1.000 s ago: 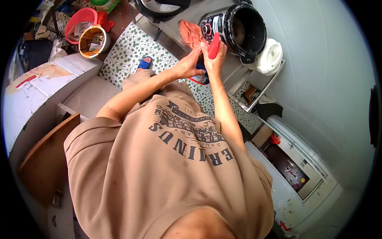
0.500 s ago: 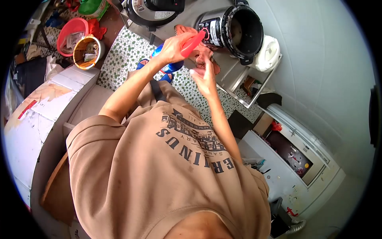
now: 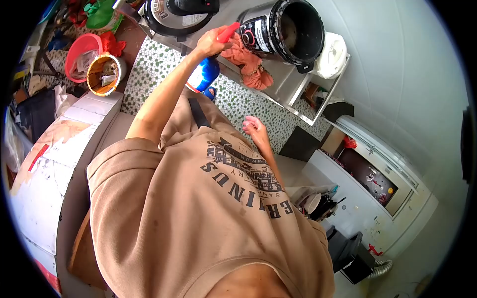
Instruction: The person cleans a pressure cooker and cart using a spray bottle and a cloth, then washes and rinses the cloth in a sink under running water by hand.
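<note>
My left hand (image 3: 211, 43) is closed around the red-topped neck of a blue spray bottle (image 3: 204, 73), whose red nozzle (image 3: 228, 33) points toward the black pot. My right hand (image 3: 255, 128) hangs near my waist, holding nothing, with its fingers loosely curled and partly apart. An orange cloth (image 3: 247, 62) lies on the metal table (image 3: 285, 84), one end over its edge. Beside it, the black electric pot (image 3: 298, 37) rests tilted on its side with its mouth facing right.
Another black cooker (image 3: 179, 17) stands at the top. A white jug (image 3: 330, 57) is behind the pot. A red basin (image 3: 82, 57) and a bucket (image 3: 105, 74) are on the left. A white cabinet (image 3: 343, 213) stands at the lower right.
The bottle went from between both hands to my left hand alone, which moved left. My right hand let go of the orange cloth and dropped toward my waist.
</note>
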### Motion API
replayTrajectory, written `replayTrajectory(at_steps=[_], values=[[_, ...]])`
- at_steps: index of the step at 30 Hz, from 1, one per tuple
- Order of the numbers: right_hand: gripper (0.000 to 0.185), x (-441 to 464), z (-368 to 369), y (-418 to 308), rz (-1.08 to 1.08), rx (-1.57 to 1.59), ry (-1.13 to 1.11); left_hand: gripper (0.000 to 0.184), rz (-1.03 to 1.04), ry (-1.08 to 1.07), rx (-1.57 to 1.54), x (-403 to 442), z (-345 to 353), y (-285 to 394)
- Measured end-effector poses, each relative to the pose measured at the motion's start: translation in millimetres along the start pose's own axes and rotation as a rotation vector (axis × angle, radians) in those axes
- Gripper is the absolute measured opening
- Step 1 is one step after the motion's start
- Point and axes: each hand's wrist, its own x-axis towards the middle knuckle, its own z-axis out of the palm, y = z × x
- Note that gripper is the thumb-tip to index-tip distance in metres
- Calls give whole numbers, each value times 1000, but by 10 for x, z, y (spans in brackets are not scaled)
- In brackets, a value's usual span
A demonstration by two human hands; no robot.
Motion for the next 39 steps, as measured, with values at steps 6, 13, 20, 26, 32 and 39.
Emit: replayTrajectory(at_steps=[6,13,20,26,32,39], values=[[36,-40,-84,-46,18,-10,-9,39,-17,64,22,-3,169,-234],[34,-68,-133,47,26,13,-16,45,-127,93,39,-138,360,-471],[34,-171,-87,208,123,84,-33,38,-50,-44,187,-334,687,-377],[33,-216,-70,318,127,144,-19,48,38,-86,219,-308,804,-200],[30,-223,58,518,80,262,23,57,187,-134,241,-411,929,305],[28,-201,-21,569,21,321,37,61,194,-46,305,-248,1165,561]])
